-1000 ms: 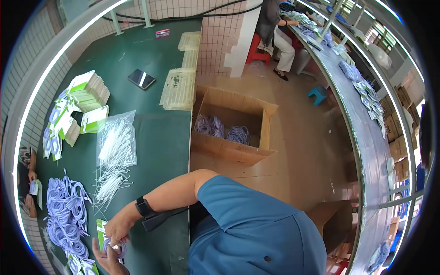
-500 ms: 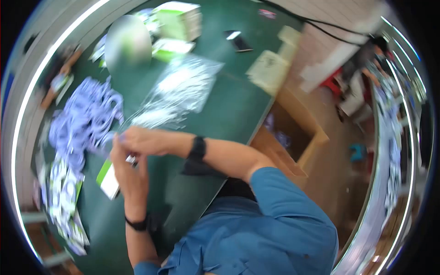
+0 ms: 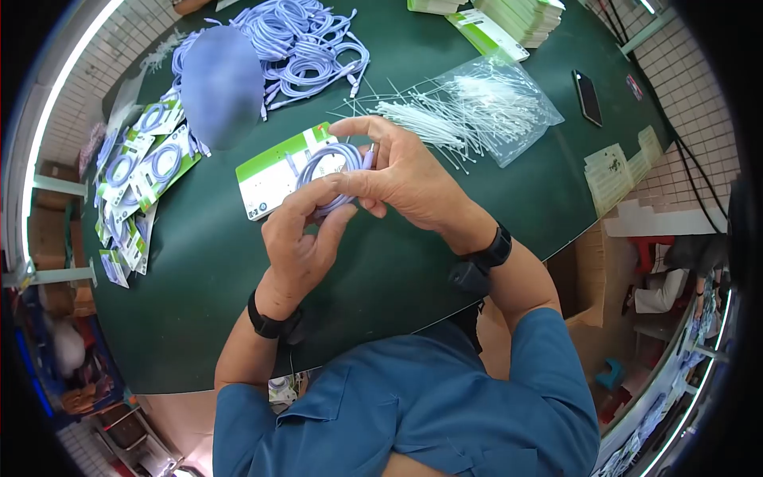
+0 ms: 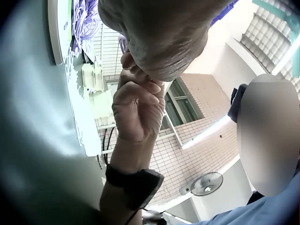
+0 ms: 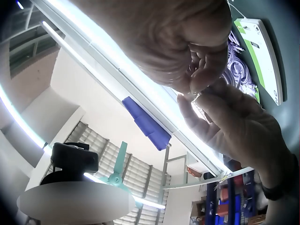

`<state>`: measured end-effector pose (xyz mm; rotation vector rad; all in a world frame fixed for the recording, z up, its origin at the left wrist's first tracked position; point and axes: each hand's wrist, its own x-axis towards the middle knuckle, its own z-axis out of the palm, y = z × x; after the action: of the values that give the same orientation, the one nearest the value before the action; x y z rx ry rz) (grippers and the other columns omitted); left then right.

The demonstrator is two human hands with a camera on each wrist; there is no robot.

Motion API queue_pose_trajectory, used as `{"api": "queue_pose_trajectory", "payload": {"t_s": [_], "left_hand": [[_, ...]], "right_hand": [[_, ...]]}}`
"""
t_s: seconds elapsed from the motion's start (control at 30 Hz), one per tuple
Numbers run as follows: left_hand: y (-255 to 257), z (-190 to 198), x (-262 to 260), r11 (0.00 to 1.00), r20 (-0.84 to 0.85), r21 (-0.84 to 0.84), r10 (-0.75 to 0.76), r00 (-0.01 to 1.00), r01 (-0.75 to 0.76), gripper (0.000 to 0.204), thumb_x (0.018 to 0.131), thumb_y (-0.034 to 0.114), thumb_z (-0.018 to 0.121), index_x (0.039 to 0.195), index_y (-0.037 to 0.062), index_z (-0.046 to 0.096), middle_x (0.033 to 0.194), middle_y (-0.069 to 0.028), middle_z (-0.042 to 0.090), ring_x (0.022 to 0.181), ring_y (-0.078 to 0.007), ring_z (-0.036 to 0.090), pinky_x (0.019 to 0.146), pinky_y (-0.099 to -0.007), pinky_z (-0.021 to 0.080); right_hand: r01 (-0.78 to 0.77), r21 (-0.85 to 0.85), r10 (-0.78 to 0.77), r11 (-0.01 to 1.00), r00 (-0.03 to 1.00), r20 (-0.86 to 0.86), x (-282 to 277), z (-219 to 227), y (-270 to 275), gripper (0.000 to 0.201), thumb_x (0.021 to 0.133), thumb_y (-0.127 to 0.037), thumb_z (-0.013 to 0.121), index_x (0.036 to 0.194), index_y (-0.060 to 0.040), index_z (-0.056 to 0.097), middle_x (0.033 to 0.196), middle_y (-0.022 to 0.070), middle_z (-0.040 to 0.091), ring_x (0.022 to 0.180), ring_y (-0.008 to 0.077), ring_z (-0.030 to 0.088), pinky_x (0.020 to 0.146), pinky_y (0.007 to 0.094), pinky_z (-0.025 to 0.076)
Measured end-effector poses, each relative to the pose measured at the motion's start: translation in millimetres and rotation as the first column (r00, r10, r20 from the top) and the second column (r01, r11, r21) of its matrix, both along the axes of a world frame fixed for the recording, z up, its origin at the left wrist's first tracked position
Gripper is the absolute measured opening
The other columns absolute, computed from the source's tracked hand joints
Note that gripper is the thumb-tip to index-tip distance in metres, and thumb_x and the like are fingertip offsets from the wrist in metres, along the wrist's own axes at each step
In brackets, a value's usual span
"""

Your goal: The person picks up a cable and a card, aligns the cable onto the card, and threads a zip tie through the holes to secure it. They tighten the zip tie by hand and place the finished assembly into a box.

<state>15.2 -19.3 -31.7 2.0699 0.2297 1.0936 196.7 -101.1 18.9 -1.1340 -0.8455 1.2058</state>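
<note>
Both hands hold a coiled lavender cable (image 3: 308,172) between them, over a white and green card (image 3: 266,187) that lies on the green table. My left hand (image 3: 298,226) pinches the near side of the coil with thumb and fingers. On the coil's right side, my right hand (image 3: 413,179) grips it, with its index finger arched above. A cable plug (image 3: 368,157) sticks up by the right fingers. In the right wrist view the fingertips of the right hand (image 5: 173,42) and left hand (image 5: 239,122) meet, and the hands mostly hide the coil.
A heap of lavender cables (image 3: 314,67) lies at the back. Carded cables (image 3: 147,171) are piled at the left. White cable ties (image 3: 429,119) spill from a clear bag (image 3: 513,107), with a stack of cards (image 3: 520,20) behind. A phone (image 3: 586,97) lies at the right.
The head view has swung left, bringing the hands to the middle of the picture. The hands, earlier low over the card, now hold the coil raised between them; the card lies behind it.
</note>
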Motion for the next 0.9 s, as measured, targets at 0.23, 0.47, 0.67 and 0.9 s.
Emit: {"api": "queue_pose_trajectory", "payload": {"t_s": [0.23, 0.47, 0.67, 0.9], "left_hand": [[-4.8, 14.7, -11.2, 0.956, 0.126, -0.269, -0.086, 0.988, 0.118, 0.03, 0.094, -0.001, 0.076, 0.123, -0.002, 0.065, 0.106, -0.0137, 0.075, 0.086, -0.0147, 0.071, 0.068, -0.0273, 0.058], [-2.2, 36.9, -11.1, 0.697, 0.264, -0.679, -0.063, 0.962, 0.232, 0.016, 0.1, 0.006, 0.07, 0.115, 0.0002, 0.066, 0.091, -0.013, 0.073, 0.061, -0.0071, 0.058, 0.046, -0.0171, 0.038], [10.1, 39.1, -14.6, 0.534, 0.291, -0.8, -0.05, 0.955, 0.272, 0.013, 0.102, 0.009, 0.068, 0.114, 0.002, 0.067, 0.086, -0.0129, 0.073, 0.056, -0.0066, 0.054, 0.042, -0.017, 0.032], [19.7, 44.7, -20.6, 0.366, 0.369, -0.859, -0.045, 0.929, 0.359, 0.012, 0.103, 0.009, 0.067, 0.113, 0.0015, 0.067, 0.086, -0.0116, 0.073, 0.056, -0.0056, 0.053, 0.042, -0.0169, 0.031]], "right_hand": [[-0.047, 0.091, 0.051, 0.995, 0.998, -0.042, -9.0, 10.4, -7.5, 0.072, 0.085, -0.008, 0.084, 0.147, 0.0004, 0.048, 0.086, 0.0061, 0.068, 0.061, 0.0073, 0.06, 0.053, 0.0203, 0.048], [-0.088, 0.144, 0.098, 0.986, 0.993, -0.068, -8.5, 9.9, -9.7, 0.073, 0.084, -0.003, 0.08, 0.148, -0.0013, 0.047, 0.085, 0.0059, 0.068, 0.061, 0.0077, 0.062, 0.051, 0.0195, 0.047], [-0.092, 0.015, 0.092, 0.996, 0.995, 0.042, -5.5, 18.9, -12.9, 0.069, 0.085, -0.002, 0.079, 0.147, 0.0007, 0.048, 0.078, 0.0048, 0.067, 0.057, 0.007, 0.06, 0.048, 0.0193, 0.045], [-0.017, 0.138, -0.002, 0.99, 0.99, 0.139, 10.3, 16.0, -16.0, 0.042, 0.089, -0.005, 0.078, 0.127, 0.0026, 0.061, 0.074, 0.0022, 0.065, 0.055, 0.0052, 0.058, 0.048, 0.0184, 0.043]]}}
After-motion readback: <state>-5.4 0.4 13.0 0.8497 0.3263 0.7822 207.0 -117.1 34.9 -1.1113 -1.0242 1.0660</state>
